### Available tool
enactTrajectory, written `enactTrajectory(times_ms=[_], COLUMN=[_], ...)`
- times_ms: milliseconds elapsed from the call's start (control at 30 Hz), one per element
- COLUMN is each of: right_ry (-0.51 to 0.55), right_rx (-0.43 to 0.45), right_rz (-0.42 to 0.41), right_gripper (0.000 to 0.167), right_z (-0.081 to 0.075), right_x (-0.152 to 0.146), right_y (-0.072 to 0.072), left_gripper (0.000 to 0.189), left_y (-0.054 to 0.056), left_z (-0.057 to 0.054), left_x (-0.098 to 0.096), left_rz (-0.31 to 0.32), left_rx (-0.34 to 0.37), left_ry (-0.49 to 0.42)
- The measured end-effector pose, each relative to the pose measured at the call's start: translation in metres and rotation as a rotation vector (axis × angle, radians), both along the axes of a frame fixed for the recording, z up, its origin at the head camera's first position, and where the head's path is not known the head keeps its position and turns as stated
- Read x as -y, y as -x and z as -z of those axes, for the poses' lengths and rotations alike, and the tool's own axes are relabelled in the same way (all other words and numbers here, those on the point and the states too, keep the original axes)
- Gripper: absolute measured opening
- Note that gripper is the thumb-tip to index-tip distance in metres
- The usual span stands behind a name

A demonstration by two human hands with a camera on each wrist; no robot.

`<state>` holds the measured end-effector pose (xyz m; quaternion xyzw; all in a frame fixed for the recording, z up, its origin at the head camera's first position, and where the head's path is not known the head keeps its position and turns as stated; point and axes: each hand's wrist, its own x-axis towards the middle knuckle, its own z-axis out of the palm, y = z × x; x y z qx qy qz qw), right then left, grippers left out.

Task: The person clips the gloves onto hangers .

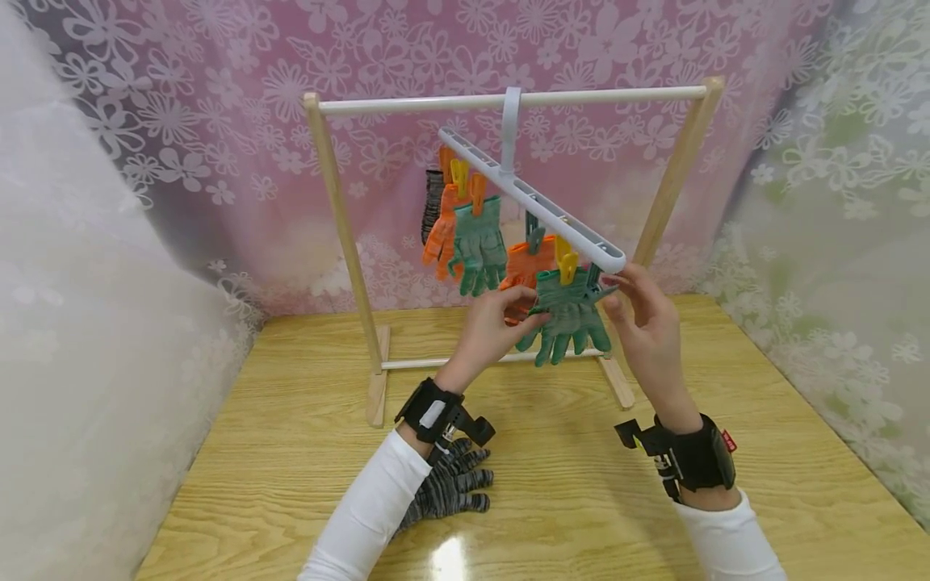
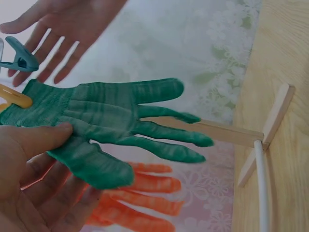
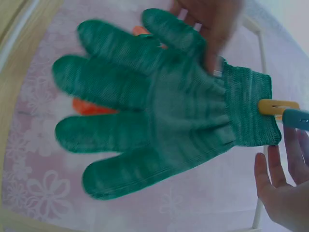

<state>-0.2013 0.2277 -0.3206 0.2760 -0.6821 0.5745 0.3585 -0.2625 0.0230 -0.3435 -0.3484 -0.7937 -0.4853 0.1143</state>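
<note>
A green knit glove (image 1: 570,315) hangs fingers down below the front end of a grey clip hanger (image 1: 541,206). On its cuff sits a yellow clip (image 1: 565,262). My left hand (image 1: 488,327) pinches the glove near the thumb side, its thumb on the front and fingers behind, as the left wrist view shows. My right hand (image 1: 649,331) is beside the hanger's end, next to a teal clip (image 2: 23,54), with its fingers extended and loosely spread. Whether it touches the clip is unclear. An orange glove (image 1: 529,262) hangs just behind.
A wooden rack (image 1: 337,234) with a white top bar (image 1: 421,104) bears the hanger. Farther back hang another green glove (image 1: 479,242), an orange glove (image 1: 441,234) and a dark striped glove (image 1: 432,202). A grey-black glove (image 1: 454,488) lies on the table (image 1: 291,452), under the left forearm.
</note>
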Motion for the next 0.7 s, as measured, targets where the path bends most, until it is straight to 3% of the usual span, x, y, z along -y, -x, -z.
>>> enactTrajectory(times_ms=[133,367,567,700], right_ry=[-0.008,0.066,0.083,0.114], right_rx=[0.024,0.094,0.099,0.080], right_rz=[-0.023,-0.113,-0.147,-0.218], right_gripper=[0.045,0.035,0.032,0.029], right_z=[-0.008,-0.018,-0.023,-0.026], right_x=[0.004,0.009,0.014,0.019], right_y=[-0.002,-0.009,-0.015,-0.018], left_gripper=[0.030,0.024,0.022,0.022], left_y=[0.000,-0.005,-0.012,-0.017], left_z=[0.011,0.034,0.047,0.051], left_x=[0.006,0.033,0.067,0.088], left_rz=[-0.013,-0.014,-0.040,-0.077], left_rx=[0.013,0.171,0.161,0.123], left_ry=[0.062,0.064,0.062,0.118])
